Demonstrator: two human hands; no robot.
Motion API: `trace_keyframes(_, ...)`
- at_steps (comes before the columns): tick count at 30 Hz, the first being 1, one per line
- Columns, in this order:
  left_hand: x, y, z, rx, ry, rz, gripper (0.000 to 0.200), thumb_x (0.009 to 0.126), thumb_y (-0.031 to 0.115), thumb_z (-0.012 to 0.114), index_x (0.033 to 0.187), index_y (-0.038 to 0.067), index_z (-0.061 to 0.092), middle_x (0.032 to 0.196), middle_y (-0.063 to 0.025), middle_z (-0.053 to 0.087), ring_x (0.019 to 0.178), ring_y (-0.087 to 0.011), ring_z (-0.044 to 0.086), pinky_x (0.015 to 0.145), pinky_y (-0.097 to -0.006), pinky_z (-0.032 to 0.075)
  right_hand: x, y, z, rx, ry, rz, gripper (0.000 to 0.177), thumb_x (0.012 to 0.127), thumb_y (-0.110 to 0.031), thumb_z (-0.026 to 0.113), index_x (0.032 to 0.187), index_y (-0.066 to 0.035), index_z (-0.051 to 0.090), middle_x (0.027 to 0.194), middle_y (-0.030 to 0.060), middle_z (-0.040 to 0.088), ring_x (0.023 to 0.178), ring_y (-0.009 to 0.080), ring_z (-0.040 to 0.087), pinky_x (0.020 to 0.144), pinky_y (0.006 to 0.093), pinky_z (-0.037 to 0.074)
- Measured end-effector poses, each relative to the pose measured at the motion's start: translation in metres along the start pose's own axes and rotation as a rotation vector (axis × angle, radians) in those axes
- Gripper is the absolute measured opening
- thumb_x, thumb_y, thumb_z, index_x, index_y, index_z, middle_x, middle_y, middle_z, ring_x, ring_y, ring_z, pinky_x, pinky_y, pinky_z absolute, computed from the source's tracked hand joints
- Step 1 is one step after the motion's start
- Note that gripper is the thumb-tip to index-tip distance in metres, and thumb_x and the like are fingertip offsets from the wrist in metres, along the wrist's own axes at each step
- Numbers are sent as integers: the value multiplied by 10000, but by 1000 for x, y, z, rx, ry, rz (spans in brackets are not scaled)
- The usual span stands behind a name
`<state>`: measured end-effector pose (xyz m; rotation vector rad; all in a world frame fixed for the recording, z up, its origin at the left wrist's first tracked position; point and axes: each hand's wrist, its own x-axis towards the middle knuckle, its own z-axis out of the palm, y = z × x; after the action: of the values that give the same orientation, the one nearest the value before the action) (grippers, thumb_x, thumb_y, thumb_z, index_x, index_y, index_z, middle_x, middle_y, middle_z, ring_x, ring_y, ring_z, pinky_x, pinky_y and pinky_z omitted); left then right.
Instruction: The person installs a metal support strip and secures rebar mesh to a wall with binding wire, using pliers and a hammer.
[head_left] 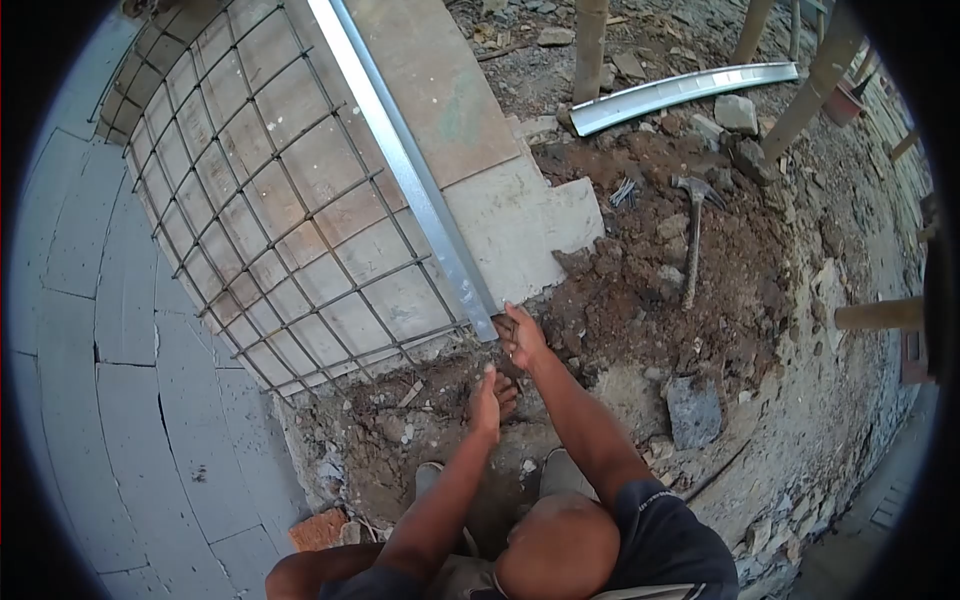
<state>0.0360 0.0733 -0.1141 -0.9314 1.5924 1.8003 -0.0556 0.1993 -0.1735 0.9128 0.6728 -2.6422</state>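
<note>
R hand (522,338) at channel (410,160) end; hammer (693,235) well apart, rebar mesh (270,200) beside.

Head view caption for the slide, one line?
Right hand at the lower end of a metal channel along rebar mesh; left hand on soil; hammer nearby.

The metal channel (410,165) is bright silver-grey with a pale sheen along its length. Left of it, the rebar mesh (270,200) has dark rusty-brown bars in a square grid over pale beige. Right of the channel's upper part lies a tan board (440,90) with a faint greenish smudge, and by its lower part an off-white slab (520,225). Further right of the channel the soil (640,290) is reddish brown, and the hammer (693,240) has a dark grey head and a dull brown handle. Far left of the channel, the blocks (110,300) are light grey with dark joints. Below the channel's end, a brick fragment (318,530) is orange-red.
</note>
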Motion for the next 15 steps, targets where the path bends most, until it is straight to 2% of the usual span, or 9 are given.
trace_keyframes(3,-12,-17,-15,109,-33,-37,583,941,573,544,1211,58,576,1057,-54,659,882,-168,669,727,-308,538,4,-1,5,90,105,-74,424,922,-313,654,1252,-130,461,1080,81,586,893,170,645,412,198,314)
trace_keyframes(4,-14,-24,-21,166,-34,-40,565,942,562,552,1201,60,581,1048,-48,665,863,-163,672,721,-306,534,0,-3,6,134,93,-94,422,919,-270,665,1245,-120,442,999,65,570,883,169,645,402,201,313)
trace_keyframes(8,-21,-38,-31,245,-50,-81,524,942,537,570,1167,64,592,1049,-46,676,835,-150,675,706,-302,521,1,-2,6,183,114,-95,425,914,-263,678,1212,-119,412,991,81,554,819,157,637,405,201,317)
trace_keyframes(11,-24,-38,-27,245,-32,-92,506,947,525,568,1152,64,596,1048,-47,676,838,-150,675,707,-300,517,9,-5,-10,200,2,-85,384,912,-256,682,1181,-124,441,955,78,581,774,147,637,397,200,318)
trace_keyframes(14,-21,-33,-24,196,-63,-82,477,948,505,579,1142,69,595,1059,-49,674,846,-153,674,708,-300,518,13,-14,-17,119,-76,-33,448,906,-250,690,1244,-105,435,1021,78,602,725,151,656,393,203,315)
trace_keyframes(15,-19,-30,-23,192,-62,-82,477,948,505,579,1142,69,595,1059,-49,674,846,-153,674,708,-300,518,12,-19,-19,68,-98,-15,372,910,-261,687,1170,-119,462,999,78,599,724,139,651,389,197,316)
